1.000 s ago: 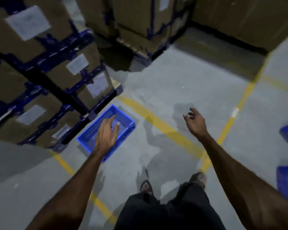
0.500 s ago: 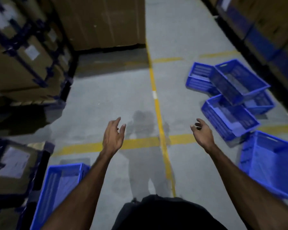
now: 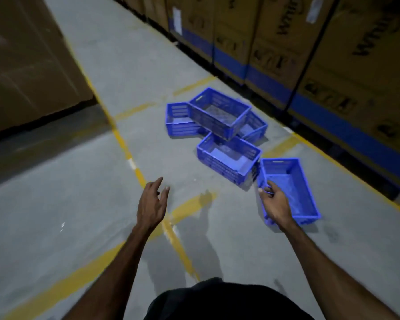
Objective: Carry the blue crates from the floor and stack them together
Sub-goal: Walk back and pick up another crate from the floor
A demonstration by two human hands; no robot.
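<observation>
Several empty blue crates lie in a loose heap on the grey floor ahead and to the right. The nearest crate (image 3: 306,185) stands apart, upright. Beyond it sits a second crate (image 3: 229,158), and a tilted crate (image 3: 219,112) rests across two others (image 3: 178,121) (image 3: 254,128). My right hand (image 3: 275,204) reaches out with loosely curled fingers over the left rim of the nearest crate; whether it touches the rim I cannot tell. My left hand (image 3: 151,204) is stretched out over bare floor, fingers relaxed, holding nothing.
Tall cardboard cartons with a blue band (image 3: 275,54) line the right side behind the crates. A large carton (image 3: 28,61) stands at the far left. Yellow floor lines (image 3: 125,146) cross the aisle between them.
The view has swung right, so the heap of crates now lies straight ahead. The crate by the left pallets has left the view. My right hand now overlaps the nearest crate's rim.
</observation>
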